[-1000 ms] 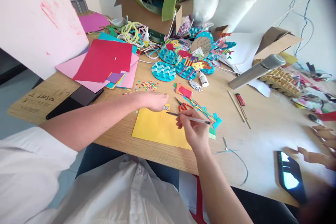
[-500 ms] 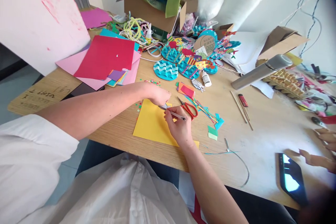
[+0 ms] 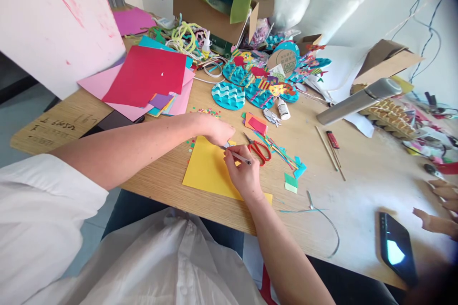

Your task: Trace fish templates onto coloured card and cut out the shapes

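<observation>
A yellow sheet of paper (image 3: 205, 167) lies at the table's front edge, partly beneath both hands. My right hand (image 3: 246, 177) is closed around a pen (image 3: 241, 157), its tip end pointing left toward my other hand. At the sheet's far edge, my left hand (image 3: 217, 130) presses down with fingers together on a small grey paper piece (image 3: 226, 145); the fingertips are largely hidden. Red-handled scissors (image 3: 263, 153) lie with parted blades just right of the pen. Beyond them are small coloured paper pieces (image 3: 258, 125) and thin paper strips (image 3: 277, 148).
Red paper (image 3: 146, 74) tops a stack at left. Blue decorated discs (image 3: 228, 96), a white glue bottle (image 3: 283, 109) and grey cutouts (image 3: 272, 117) stand farther back. At right are a metal flask (image 3: 358, 101), a phone (image 3: 397, 247) and another person's hand (image 3: 438, 224).
The view has shifted slightly, so the table things sit a little farther right. Both my hands keep nearly the same place on the yellow sheet. The other person's hand has drawn back from the phone.
</observation>
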`<state>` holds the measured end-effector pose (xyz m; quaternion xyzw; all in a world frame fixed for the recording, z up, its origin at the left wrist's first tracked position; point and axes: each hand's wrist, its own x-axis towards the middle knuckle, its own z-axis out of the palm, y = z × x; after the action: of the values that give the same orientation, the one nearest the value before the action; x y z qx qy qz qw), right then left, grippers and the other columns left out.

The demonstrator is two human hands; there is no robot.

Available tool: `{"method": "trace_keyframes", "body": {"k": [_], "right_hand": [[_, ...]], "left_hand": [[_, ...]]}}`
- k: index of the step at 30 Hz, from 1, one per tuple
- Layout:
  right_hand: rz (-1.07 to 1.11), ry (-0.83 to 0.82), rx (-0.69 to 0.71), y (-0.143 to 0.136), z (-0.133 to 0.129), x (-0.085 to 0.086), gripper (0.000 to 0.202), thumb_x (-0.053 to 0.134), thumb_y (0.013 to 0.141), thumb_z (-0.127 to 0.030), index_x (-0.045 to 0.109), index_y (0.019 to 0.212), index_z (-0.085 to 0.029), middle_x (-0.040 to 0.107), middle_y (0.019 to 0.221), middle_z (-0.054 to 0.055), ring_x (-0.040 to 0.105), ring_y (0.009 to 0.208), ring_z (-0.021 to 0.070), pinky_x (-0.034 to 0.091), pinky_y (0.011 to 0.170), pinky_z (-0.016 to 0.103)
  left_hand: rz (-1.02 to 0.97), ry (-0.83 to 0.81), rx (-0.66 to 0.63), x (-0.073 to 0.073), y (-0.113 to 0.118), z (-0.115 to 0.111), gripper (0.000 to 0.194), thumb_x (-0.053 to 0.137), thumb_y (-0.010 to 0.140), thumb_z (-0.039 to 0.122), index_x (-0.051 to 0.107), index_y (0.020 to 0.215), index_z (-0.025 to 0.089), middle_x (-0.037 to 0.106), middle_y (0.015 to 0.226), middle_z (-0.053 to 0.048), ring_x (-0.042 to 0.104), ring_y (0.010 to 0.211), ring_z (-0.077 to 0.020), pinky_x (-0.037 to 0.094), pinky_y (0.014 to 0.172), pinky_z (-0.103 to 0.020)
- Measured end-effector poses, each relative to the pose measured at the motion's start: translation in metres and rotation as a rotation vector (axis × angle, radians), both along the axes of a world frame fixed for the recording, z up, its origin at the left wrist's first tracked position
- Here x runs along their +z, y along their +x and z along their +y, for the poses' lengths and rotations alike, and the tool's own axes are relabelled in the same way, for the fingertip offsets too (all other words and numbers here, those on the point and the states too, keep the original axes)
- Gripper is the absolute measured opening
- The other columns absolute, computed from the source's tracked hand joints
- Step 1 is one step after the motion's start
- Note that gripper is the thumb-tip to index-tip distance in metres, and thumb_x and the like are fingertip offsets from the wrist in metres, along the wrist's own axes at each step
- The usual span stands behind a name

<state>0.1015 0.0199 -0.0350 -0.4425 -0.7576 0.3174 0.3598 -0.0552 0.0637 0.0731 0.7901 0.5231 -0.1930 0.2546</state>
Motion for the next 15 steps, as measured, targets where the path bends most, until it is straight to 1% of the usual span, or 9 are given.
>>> {"method": "trace_keyframes", "body": {"k": [3, 7, 11, 15], "right_hand": [[-0.011, 0.023, -0.002, -0.001, -0.001, 0.002, 0.006, 0.053, 0.087, -0.026, 0.057, 0.086, -0.021, 0.068, 0.078, 0.003, 0.065, 0.066, 0.0146, 0.048, 0.056, 0.024], [0.003, 0.031, -0.018, 0.001, 0.000, 0.000, 0.006, 0.053, 0.086, -0.026, 0.056, 0.084, -0.021, 0.066, 0.074, 0.001, 0.064, 0.063, 0.0139, 0.045, 0.053, 0.022], [0.001, 0.036, -0.037, 0.002, 0.002, -0.001, 0.006, 0.052, 0.086, -0.026, 0.055, 0.084, -0.021, 0.065, 0.071, 0.000, 0.062, 0.061, 0.0137, 0.044, 0.052, 0.022], [0.010, 0.022, -0.051, 0.003, 0.003, 0.003, 0.007, 0.053, 0.085, -0.026, 0.054, 0.082, -0.021, 0.064, 0.069, 0.000, 0.062, 0.059, 0.0136, 0.044, 0.052, 0.023]], "left_hand": [[-0.001, 0.003, -0.018, -0.001, -0.001, 0.000, 0.046, 0.049, 0.080, 0.012, 0.059, 0.125, 0.012, 0.065, 0.119, -0.016, 0.064, 0.089, -0.0250, 0.045, 0.076, -0.033], [-0.012, 0.009, -0.051, -0.009, -0.003, 0.004, 0.048, 0.051, 0.077, 0.012, 0.059, 0.124, 0.013, 0.066, 0.117, -0.015, 0.064, 0.093, -0.0265, 0.045, 0.076, -0.033], [-0.025, 0.017, -0.088, -0.016, -0.006, 0.006, 0.045, 0.050, 0.078, 0.010, 0.060, 0.121, 0.016, 0.067, 0.118, -0.013, 0.062, 0.098, -0.0244, 0.043, 0.074, -0.030], [-0.019, 0.032, -0.099, -0.017, -0.009, 0.003, 0.041, 0.048, 0.079, 0.008, 0.060, 0.118, 0.017, 0.068, 0.115, -0.011, 0.063, 0.096, -0.0222, 0.041, 0.071, -0.029]]}}
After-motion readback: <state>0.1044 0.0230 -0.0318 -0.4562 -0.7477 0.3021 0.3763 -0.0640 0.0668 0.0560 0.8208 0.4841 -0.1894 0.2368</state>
